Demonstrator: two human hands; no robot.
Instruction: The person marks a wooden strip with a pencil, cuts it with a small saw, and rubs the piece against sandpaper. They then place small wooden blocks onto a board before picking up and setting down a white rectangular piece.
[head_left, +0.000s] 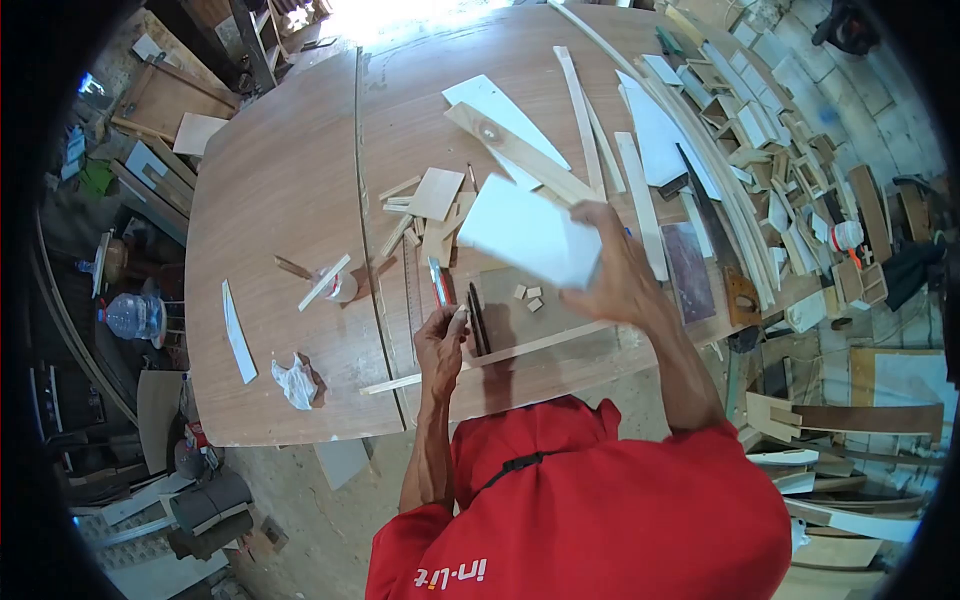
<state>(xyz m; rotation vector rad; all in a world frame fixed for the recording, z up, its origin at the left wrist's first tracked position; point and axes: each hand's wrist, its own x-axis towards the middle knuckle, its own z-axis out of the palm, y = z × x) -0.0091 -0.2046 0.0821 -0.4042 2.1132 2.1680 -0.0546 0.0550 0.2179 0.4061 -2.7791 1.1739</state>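
My right hand point(615, 272) grips the right end of a white rectangular board point(528, 230), which is slightly blurred and held above the table. My left hand point(441, 335) is closed near the table's front edge, its fingertips pinched on something small and pale that I cannot make out. Just beyond it lies a red and silver tool point(438, 282), with dark slim tools point(477, 318) to its right. Several small wood blocks point(535, 304) rest on a flat grey-brown panel point(570, 318). A long thin wood strip point(545, 347) runs along the front edge.
Wood pieces point(437, 194) are piled mid-table. A white cup point(343, 288) with a stick across it, a crumpled white bag point(296, 381) and a white strip point(238, 332) lie left. Long strips, a saw point(706, 200) and stacked box-like wooden parts point(758, 125) fill the right side.
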